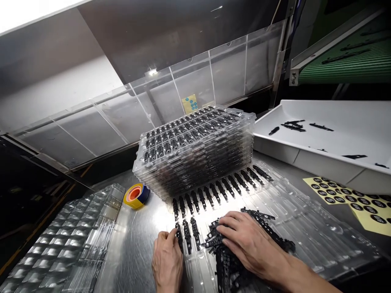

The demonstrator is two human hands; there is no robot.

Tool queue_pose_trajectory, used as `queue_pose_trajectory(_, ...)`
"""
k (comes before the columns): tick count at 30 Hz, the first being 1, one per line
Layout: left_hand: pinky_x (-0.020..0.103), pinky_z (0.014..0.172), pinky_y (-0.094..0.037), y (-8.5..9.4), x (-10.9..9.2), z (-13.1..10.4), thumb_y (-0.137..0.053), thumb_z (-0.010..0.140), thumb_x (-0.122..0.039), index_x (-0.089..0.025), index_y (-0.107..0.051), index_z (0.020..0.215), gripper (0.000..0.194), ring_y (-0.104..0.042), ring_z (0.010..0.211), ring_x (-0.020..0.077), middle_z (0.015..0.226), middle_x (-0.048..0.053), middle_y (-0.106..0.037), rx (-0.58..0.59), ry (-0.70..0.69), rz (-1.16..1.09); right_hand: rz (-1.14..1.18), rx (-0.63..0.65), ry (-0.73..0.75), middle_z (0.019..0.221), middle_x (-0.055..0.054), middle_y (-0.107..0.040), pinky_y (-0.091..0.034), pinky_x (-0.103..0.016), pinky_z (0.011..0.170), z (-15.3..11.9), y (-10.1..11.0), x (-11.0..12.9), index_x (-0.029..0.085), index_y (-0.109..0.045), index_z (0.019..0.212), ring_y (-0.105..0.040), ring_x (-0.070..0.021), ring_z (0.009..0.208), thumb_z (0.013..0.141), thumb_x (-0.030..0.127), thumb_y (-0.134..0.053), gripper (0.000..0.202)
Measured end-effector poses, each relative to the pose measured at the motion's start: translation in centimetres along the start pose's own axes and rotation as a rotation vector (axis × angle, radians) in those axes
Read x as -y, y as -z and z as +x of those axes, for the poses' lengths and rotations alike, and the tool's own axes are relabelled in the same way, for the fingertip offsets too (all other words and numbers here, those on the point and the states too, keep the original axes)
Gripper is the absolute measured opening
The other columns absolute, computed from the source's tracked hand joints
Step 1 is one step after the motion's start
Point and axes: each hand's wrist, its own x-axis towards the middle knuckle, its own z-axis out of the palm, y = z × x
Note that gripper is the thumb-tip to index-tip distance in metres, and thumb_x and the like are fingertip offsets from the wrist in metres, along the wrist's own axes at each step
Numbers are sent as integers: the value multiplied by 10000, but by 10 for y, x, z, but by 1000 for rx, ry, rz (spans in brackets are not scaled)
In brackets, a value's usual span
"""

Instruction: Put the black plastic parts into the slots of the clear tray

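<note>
My left hand (167, 260) has its fingers curled and pinched at the edge of a slim black plastic part (179, 236), the leftmost in the second row of a clear blister tray (275, 199). Two more such parts lie beside it, and a full row of them fills the slots behind. My right hand (249, 240) rests over a heap of loose black plastic parts (227, 270) on the tray, its fingers bent round some at the heap's left side. Its palm hides part of the heap.
Behind stands a tall stack of filled clear trays (195, 150). Left are nested clear trays (70, 240) and a yellow-and-blue tape roll (136, 196). Right are a white bin (336, 118) with scattered black parts, sticker sheets (351, 199) and a green conveyor (345, 69).
</note>
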Motion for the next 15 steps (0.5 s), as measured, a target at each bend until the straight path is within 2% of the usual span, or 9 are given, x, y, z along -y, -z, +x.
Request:
queue_pose_trajectory(3, 371, 846, -429, 0, 0, 2, -385, 939, -217, -153, -688, 1120, 359, -521, 992, 275, 1020, 118, -583, -23, -48, 19, -16, 78, 27, 1214, -39, -589, -379, -492, 993, 14, -7, 1, 264, -563, 1178, -450, -268, 1173, 947, 226, -500, 242)
queue_pose_trajectory(5, 371, 833, -437, 1, 1, 5, -394, 929, -201, -151, -697, 1096, 349, -525, 982, 274, 1012, 119, -586, -30, -61, 20, -32, 127, 10, 1142, -45, -602, -373, -507, 978, 20, -13, -3, 249, -576, 1121, -453, -282, 1143, 930, 265, -536, 196)
queue_pose_trajectory(8, 368, 839, -445, -2, 5, 7, -396, 926, -181, -150, -694, 1102, 347, -539, 966, 263, 994, 116, -593, -52, -76, 12, -45, 162, -37, 965, -28, -605, -411, -432, 868, 23, -16, -6, 218, -604, 931, -496, -238, 969, 912, 246, -572, 47)
queue_pose_trajectory(10, 365, 820, -454, -7, 4, 3, -414, 932, -212, -154, -692, 1092, 326, -551, 938, 254, 970, 108, -603, -109, -124, -26, -52, 139, -47, 910, -22, -602, -410, -385, 810, 22, -11, -8, 204, -606, 864, -504, -209, 894, 920, 193, -557, 76)
queue_pose_trajectory(13, 327, 777, -473, -18, -12, -10, -441, 941, -259, -155, -688, 1071, 298, -559, 908, 226, 950, 101, -619, -192, -292, -149, -57, 84, -62, 851, -22, -615, -406, -360, 769, 16, 3, -10, 195, -622, 860, -526, -187, 816, 946, 132, -500, 162)
queue_pose_trajectory(15, 309, 825, -475, -24, -31, -18, -444, 929, -200, -166, -673, 1115, 296, -549, 969, 217, 1019, 102, -631, -156, -419, -199, -23, 19, -87, 855, -25, -639, -417, -355, 761, 10, 15, -13, 199, -643, 897, -551, -187, 801, 957, 149, -495, 167)
